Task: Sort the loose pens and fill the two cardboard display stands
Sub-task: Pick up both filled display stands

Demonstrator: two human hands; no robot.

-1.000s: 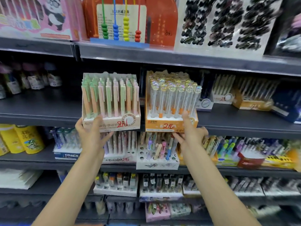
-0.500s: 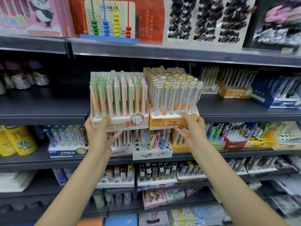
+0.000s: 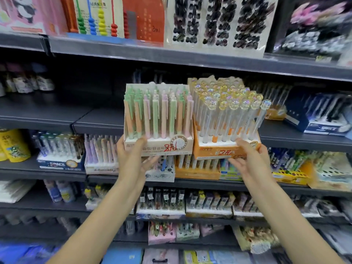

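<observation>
**Two full pen stands held up before the shelves**

In the centre of the frame, two cardboard display stands are held side by side in front of a dark shelf [image 3: 95, 119], their inner edges touching or very nearly so. The cream stand [image 3: 159, 143], at centre left, is packed with upright pastel pens [image 3: 156, 111] in green, pink and peach, and carries a red handwritten price on its front. The left hand [image 3: 133, 159] grips its lower left corner: the thumb lies over the front edge while the other fingers curl beneath the base, one of them showing under the stand.

The orange stand [image 3: 219, 151], at centre right, is tilted slightly to the right and holds clear pens [image 3: 228, 115] with iridescent crystal tops and orange tips. The right hand [image 3: 247, 161] grips its lower right corner, thumb laid along the white top face near the front row and the remaining fingers wrapped beneath the base.

In the upper part of the frame, a shelf carries a bead-counting abacus box [image 3: 101, 18] with green, blue, yellow and red beads and a card of black hair clips [image 3: 219, 21]. Below the hands, further pen boxes crowd the lower shelves, among them a blue-fronted pen box [image 3: 59, 162] at the left and an orange pen box [image 3: 196, 170] directly beneath the held stands. Yellow bottles [image 3: 13, 145] stand at the far left edge.
</observation>
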